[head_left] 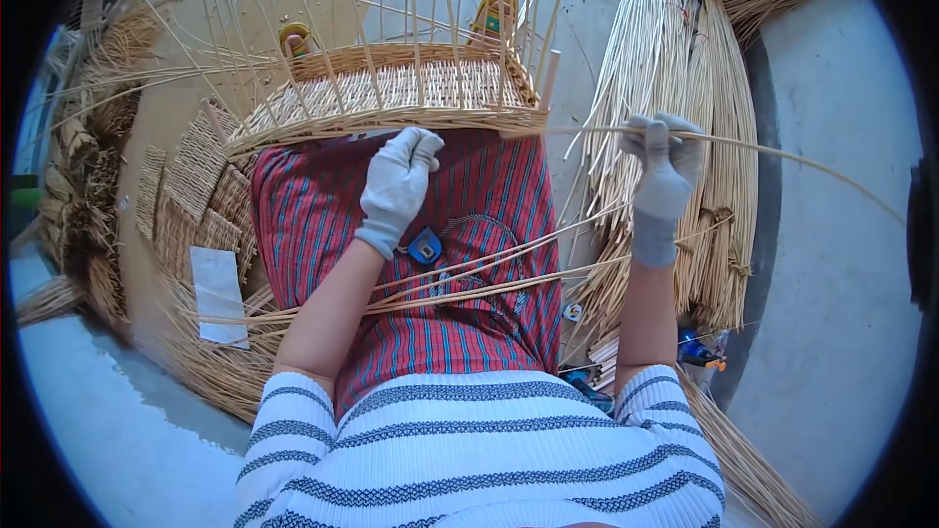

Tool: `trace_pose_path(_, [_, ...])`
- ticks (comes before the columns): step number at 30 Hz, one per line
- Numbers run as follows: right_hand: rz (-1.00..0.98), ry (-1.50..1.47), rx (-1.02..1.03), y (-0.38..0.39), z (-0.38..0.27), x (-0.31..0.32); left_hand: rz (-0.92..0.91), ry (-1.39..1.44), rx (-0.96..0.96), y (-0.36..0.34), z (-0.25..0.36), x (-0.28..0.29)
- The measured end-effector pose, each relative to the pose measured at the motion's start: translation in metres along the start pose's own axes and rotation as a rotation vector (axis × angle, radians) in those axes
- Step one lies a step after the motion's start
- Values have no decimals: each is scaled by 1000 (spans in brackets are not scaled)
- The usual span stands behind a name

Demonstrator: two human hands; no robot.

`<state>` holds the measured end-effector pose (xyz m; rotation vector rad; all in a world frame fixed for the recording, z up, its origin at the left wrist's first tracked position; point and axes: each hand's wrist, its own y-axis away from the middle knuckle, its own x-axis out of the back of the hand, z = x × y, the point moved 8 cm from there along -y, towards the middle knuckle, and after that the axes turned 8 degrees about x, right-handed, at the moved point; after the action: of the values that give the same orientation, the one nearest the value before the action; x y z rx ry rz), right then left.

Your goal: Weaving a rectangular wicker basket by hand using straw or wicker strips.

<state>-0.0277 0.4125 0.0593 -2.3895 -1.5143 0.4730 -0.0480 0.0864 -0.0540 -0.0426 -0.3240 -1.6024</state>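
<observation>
A half-woven wicker basket [411, 88] leans across my knees, its long upright stakes fanning toward the far side. My right hand [662, 176], in a grey-white glove, pinches a thin wicker rod [782, 152] off the basket's right corner. The rod runs from that corner through the fingers and bends away to the right. Just below the basket's near edge is my left hand [396, 184], also gloved, its fingers curled closed. What those fingers hold, if anything, is hidden. A pale thick stick [550, 81] stands up at the basket's right corner.
Loose rods [469, 279] and a blue tape measure [424, 246] lie across the red striped cloth [313, 205] on my lap. Large wicker bundles [719, 186] stretch along the right. Woven panels [201, 171] and a white paper sheet [219, 293] rest at the left.
</observation>
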Motion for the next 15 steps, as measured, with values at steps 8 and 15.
trace_pose_path(8, [53,-120,-334,24,111,-19,-17,-45,-330,27,32,-82])
trace_pose_path(15, [-96,20,-237,14,106,-23,-410,67,395,-66,24,-103])
